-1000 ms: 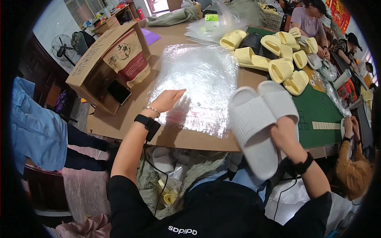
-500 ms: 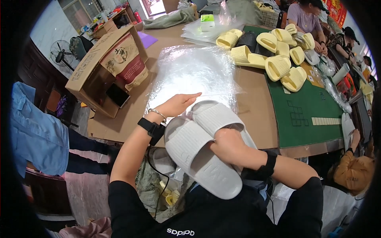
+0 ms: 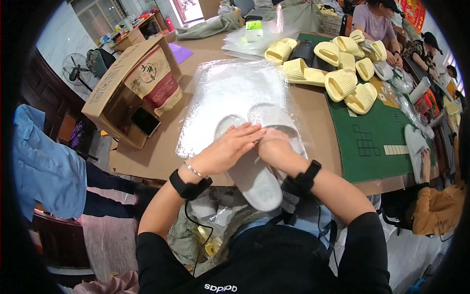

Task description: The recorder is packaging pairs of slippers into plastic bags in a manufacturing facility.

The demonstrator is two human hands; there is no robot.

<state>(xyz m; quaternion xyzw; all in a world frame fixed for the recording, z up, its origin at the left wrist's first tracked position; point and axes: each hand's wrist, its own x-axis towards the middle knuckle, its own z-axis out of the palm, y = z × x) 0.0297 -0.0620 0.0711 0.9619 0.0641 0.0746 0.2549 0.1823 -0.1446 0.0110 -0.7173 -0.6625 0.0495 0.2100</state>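
Observation:
A pair of light grey slide slippers (image 3: 257,183) lies in front of me, toes pointing away. The toe ends rest over the near part of a stack of clear plastic bags (image 3: 232,85); whether they are inside the top bag I cannot tell. My right hand (image 3: 276,149) is closed around the inner sides of the two slippers, by their straps, its fingertips hidden. Stretched out flat, my left hand (image 3: 230,147) lies across the left slipper's strap, fingertips touching the right hand.
At left stands an open cardboard box (image 3: 122,93) with a phone (image 3: 145,121) in it. Yellow slippers (image 3: 341,84) pile up at the right, partly on a green mat (image 3: 350,142). More clear bags (image 3: 240,45) lie behind. Another person's hand holds a light slipper (image 3: 415,147) at far right.
The slippers have moved away from me onto the bags, carried by my right hand. My left hand has come down from the bag onto the left strap.

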